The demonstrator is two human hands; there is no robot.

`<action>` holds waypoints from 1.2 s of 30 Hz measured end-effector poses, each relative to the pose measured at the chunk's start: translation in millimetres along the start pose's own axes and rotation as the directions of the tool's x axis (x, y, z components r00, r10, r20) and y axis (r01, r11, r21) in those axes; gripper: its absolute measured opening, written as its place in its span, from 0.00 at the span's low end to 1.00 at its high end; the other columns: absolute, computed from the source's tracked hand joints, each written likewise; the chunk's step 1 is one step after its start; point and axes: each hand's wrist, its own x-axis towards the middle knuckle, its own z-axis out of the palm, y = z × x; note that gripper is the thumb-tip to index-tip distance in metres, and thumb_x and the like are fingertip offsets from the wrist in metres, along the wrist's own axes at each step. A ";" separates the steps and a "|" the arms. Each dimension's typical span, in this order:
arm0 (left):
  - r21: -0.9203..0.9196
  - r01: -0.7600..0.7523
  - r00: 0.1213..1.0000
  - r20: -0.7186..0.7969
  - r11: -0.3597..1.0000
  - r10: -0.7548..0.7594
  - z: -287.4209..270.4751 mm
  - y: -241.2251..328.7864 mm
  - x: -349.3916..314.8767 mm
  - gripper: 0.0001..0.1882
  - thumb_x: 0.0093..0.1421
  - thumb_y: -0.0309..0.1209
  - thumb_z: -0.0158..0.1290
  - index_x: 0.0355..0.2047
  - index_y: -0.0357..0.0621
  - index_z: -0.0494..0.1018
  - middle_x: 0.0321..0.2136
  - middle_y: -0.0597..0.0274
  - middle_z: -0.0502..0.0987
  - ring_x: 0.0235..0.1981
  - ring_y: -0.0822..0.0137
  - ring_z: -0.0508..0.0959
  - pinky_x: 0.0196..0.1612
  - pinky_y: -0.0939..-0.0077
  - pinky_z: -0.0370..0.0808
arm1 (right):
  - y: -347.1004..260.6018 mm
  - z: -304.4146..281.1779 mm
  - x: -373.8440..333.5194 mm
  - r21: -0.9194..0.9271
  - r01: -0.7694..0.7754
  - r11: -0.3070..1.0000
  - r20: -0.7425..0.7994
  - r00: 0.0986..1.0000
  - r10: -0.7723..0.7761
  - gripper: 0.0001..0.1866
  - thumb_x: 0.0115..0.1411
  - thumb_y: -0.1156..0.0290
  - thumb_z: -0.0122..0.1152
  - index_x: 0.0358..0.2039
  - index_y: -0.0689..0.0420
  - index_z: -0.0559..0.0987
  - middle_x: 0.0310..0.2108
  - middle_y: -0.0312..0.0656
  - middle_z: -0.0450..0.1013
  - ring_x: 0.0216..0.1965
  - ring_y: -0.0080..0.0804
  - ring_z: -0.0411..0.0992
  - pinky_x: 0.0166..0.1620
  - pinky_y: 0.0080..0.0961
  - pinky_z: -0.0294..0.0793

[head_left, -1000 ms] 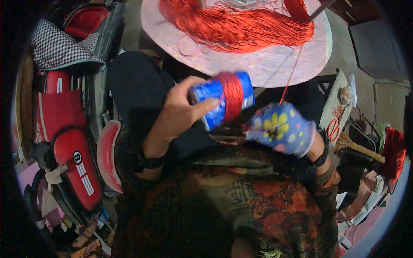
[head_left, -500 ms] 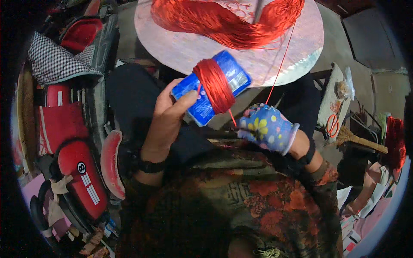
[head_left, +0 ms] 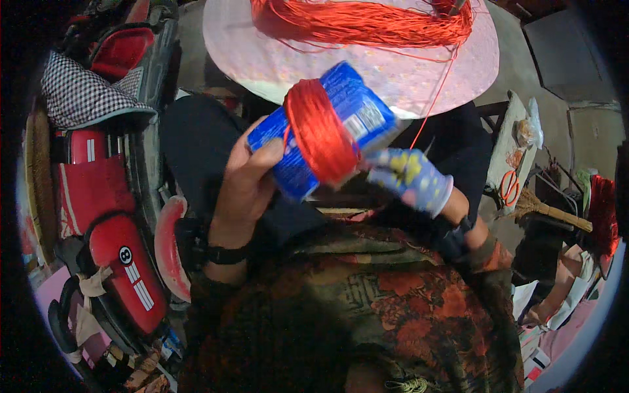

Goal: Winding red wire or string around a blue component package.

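My bare left hand (head_left: 252, 173) grips the lower left end of a blue packet (head_left: 360, 114), thumb on top. Red cord (head_left: 320, 131) is wound thickly round the packet's middle. At the packet's right edge is my right hand (head_left: 409, 177), in a blue glove with yellow flowers; its fingers are closed on the running cord (head_left: 432, 108), slightly blurred. That strand rises to a large loose hank of red cord (head_left: 367, 26) on the round pink-covered table (head_left: 314, 72) in front of me.
To the left stands a red and black vehicle seat (head_left: 128, 268) with a checked cloth (head_left: 85, 92) beyond it. On the right are orange-handled scissors (head_left: 509, 190), a straw broom (head_left: 550, 213), a bundle of red cord (head_left: 603, 213) and piled papers (head_left: 563, 288).
The blue packet has moved up and tilted a little in my left hand. My right hand has come in closer to the wound cord. The hank on the table has shifted.
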 end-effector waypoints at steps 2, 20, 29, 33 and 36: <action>0.300 -0.042 0.992 -0.099 0.953 0.075 -6.6 -2.6 3.7 0.24 0.52 0.34 0.60 0.46 0.36 0.69 0.35 0.65 0.75 0.35 0.76 0.75 0.40 0.77 0.73 | -30.7 -13.4 7.3 -0.303 0.114 0.946 0.094 0.992 -0.089 0.09 0.59 0.65 0.56 0.35 0.57 0.77 0.28 0.44 0.74 0.30 0.41 0.75 0.34 0.32 0.74; 0.073 -0.041 0.990 -0.129 0.996 0.051 -12.6 -19.9 3.1 0.24 0.55 0.34 0.58 0.50 0.36 0.68 0.38 0.62 0.74 0.38 0.74 0.75 0.43 0.76 0.74 | -45.1 -13.5 7.6 -0.524 0.218 0.823 0.225 0.968 -0.113 0.08 0.52 0.65 0.60 0.30 0.55 0.77 0.26 0.44 0.74 0.31 0.45 0.74 0.35 0.37 0.73; 0.505 0.109 0.832 0.425 0.856 -0.356 -4.0 5.3 -4.9 0.29 0.46 0.35 0.63 0.47 0.38 0.69 0.39 0.64 0.74 0.41 0.72 0.73 0.49 0.74 0.70 | 7.8 -55.9 39.2 0.154 0.012 0.988 0.087 0.996 -0.025 0.12 0.58 0.61 0.60 0.36 0.56 0.79 0.31 0.41 0.76 0.30 0.36 0.75 0.36 0.26 0.74; 0.032 0.127 0.992 0.008 0.991 -0.127 -7.3 2.5 -25.7 0.30 0.47 0.33 0.61 0.50 0.36 0.67 0.41 0.65 0.74 0.43 0.73 0.73 0.51 0.74 0.69 | 23.3 -24.6 8.1 0.521 -0.322 0.791 0.095 0.942 0.321 0.13 0.62 0.64 0.54 0.44 0.56 0.78 0.38 0.44 0.76 0.38 0.39 0.75 0.44 0.29 0.73; -0.002 0.061 0.996 -0.071 0.998 -0.061 -7.6 -17.5 1.2 0.26 0.52 0.34 0.60 0.49 0.36 0.68 0.40 0.64 0.74 0.41 0.74 0.75 0.47 0.77 0.71 | -8.8 -2.1 -1.3 -0.217 0.034 0.976 0.074 0.997 -0.018 0.10 0.59 0.64 0.56 0.36 0.55 0.77 0.33 0.46 0.75 0.35 0.45 0.75 0.38 0.33 0.73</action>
